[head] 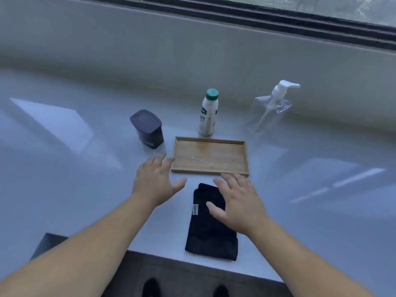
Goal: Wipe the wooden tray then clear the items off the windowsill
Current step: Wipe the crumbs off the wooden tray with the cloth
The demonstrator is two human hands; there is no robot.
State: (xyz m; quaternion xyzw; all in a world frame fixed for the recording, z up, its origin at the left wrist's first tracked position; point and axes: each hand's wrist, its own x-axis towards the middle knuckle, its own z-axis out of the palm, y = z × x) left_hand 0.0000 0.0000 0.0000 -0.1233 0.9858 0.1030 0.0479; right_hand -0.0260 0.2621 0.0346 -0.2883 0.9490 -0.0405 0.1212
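the wooden tray (211,155) lies flat on the pale windowsill (64,168), with a few wet drops on its near half. a folded black cloth (211,230) lies just in front of it. the left hand (155,182) is spread, fingers loose, beside the tray's left edge, holding nothing. the right hand (237,201) is flat and loose over the cloth's far corner, not gripping it. behind the tray stand a dark container (147,129), a white bottle (208,113) and a clear pump bottle (272,106).

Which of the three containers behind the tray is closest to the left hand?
The dark lidded canister. It stands just beyond the left hand, left of the wooden tray; the white bottle and clear spray bottle stand farther right.
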